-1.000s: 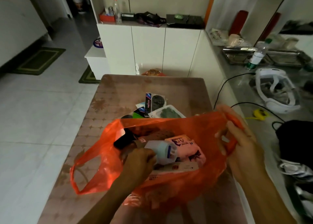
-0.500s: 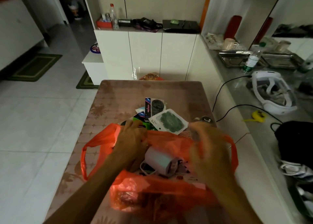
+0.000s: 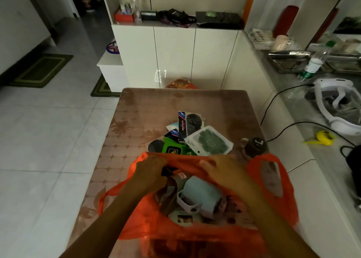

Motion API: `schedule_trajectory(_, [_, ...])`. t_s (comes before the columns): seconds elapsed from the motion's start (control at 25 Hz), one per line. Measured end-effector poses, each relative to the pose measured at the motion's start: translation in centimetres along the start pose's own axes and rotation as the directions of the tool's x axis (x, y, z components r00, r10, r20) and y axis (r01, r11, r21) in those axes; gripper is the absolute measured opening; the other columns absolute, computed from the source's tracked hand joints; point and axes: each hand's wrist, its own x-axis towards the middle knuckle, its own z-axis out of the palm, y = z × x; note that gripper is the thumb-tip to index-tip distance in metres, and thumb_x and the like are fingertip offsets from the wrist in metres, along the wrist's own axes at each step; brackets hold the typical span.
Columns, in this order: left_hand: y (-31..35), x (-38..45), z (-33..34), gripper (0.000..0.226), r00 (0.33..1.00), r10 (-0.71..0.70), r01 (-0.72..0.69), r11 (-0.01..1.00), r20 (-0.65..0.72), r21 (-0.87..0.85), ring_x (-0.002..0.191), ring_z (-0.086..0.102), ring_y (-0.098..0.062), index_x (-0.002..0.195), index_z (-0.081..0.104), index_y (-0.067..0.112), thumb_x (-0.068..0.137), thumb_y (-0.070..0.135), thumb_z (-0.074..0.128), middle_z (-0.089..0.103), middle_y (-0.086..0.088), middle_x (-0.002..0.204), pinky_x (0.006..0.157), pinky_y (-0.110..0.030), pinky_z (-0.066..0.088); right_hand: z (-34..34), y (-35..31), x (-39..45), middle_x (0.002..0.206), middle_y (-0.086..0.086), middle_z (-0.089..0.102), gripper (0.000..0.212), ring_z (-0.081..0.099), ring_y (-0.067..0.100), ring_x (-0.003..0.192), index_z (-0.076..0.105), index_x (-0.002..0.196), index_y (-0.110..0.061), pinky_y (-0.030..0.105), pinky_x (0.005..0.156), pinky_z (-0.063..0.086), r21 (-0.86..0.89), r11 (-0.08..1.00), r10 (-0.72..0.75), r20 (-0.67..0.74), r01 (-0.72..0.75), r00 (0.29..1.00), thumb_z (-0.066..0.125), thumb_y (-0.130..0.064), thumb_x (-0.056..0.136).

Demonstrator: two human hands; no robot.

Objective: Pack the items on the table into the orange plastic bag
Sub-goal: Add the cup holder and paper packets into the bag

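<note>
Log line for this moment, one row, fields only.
phase: packing | left hand: at far rim of orange bag | right hand: same rim | bag: part filled | packets: on table

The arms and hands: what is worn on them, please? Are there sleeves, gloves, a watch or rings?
The left hand and right hand are bare, with no gloves. Both forearms are uncovered down to the picture's edge; no sleeve shows. I see no watch, bracelet or ring, though the dim light could hide a thin one.

Packets (image 3: 197,138) lie on the table (image 3: 136,109) behind the bag (image 3: 273,195).

Open orange bag (image 3: 195,236), packets (image 3: 209,140) beyond
</note>
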Motion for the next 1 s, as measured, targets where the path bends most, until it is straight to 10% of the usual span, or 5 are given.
schedule_trajectory(0.28, [-0.1, -1.5, 0.6, 0.025, 0.974, 0.185, -0.204, 0.967, -0.134, -0.155, 0.094, 0.061, 0.0, 0.105, 0.068, 0.031, 0.081, 0.026, 0.063, 0.07, 0.014, 0.103, 0.089, -0.031, 0.051, 6.8, 4.8, 13.2, 0.126, 0.008, 0.057, 0.063, 0.055, 0.029, 0.111, 0.065, 0.109, -0.018, 0.051, 0.103, 0.038, -0.18, 0.956, 0.28, 0.312, -0.233, 0.908, 0.036, -0.068, 0.083])
schedule_trajectory(0.48, [-0.2, -1.1, -0.8, 0.046, 0.967, 0.196, -0.235, 0.933, -0.165, -0.271, 0.102, 0.057, 0.002, 0.121, 0.061, 0.032, 0.078, 0.018, 0.069, 0.064, 0.016, 0.116, 0.084, -0.014, 0.048, 6.3, 6.0, 12.4, 0.136, 0.011, 0.048, 0.039, 0.051, 0.029, 0.117, 0.053, 0.119, -0.016, 0.048, 0.1, 0.043, -0.129, 0.972, 0.194, -0.029, -0.196, 0.981, 0.051, -0.037, 0.086])
schedule_trajectory(0.6, [-0.4, -0.5, -1.5, 0.048, 0.962, 0.124, -0.2, 0.928, -0.245, -0.313, 0.108, 0.057, -0.007, 0.123, 0.061, 0.024, 0.077, 0.014, 0.07, 0.063, 0.006, 0.124, 0.09, -0.022, 0.048, 2.0, 5.2, 8.8, 0.141, 0.004, 0.046, 0.048, 0.055, 0.021, 0.112, 0.048, 0.136, -0.016, 0.034, 0.087, 0.053, 0.318, 0.945, 0.154, -0.21, -0.082, 0.965, 0.056, -0.007, 0.089])
schedule_trajectory(0.72, [-0.3, -0.1, -1.5, 0.048, 0.962, 0.065, -0.153, 0.932, -0.264, -0.328, 0.105, 0.061, -0.014, 0.121, 0.063, 0.021, 0.076, 0.012, 0.072, 0.063, 0.008, 0.12, 0.087, -0.03, 0.051, -1.6, 4.5, 3.6, 0.127, -0.012, 0.052, 0.046, 0.057, 0.003, 0.096, 0.059, 0.128, -0.02, 0.018, 0.066, 0.056, 0.724, 0.686, 0.203, -0.291, 0.076, 0.935, 0.059, 0.004, 0.088])
schedule_trajectory(1.0, [0.6, 0.4, -1.5, 0.051, 0.948, 0.025, -0.13, 0.94, -0.317, -0.314, 0.099, 0.066, -0.022, 0.117, 0.066, 0.015, 0.071, -0.007, 0.064, 0.069, -0.005, 0.116, 0.078, -0.023, 0.051, -5.0, 2.7, -6.4, 0.122, -0.002, 0.069, 0.036, 0.065, 0.021, 0.112, 0.069, 0.099, -0.018, 0.048, 0.085, 0.056, 0.956, -0.087, 0.295, -0.245, 0.281, 0.924, 0.056, 0.008, 0.077])
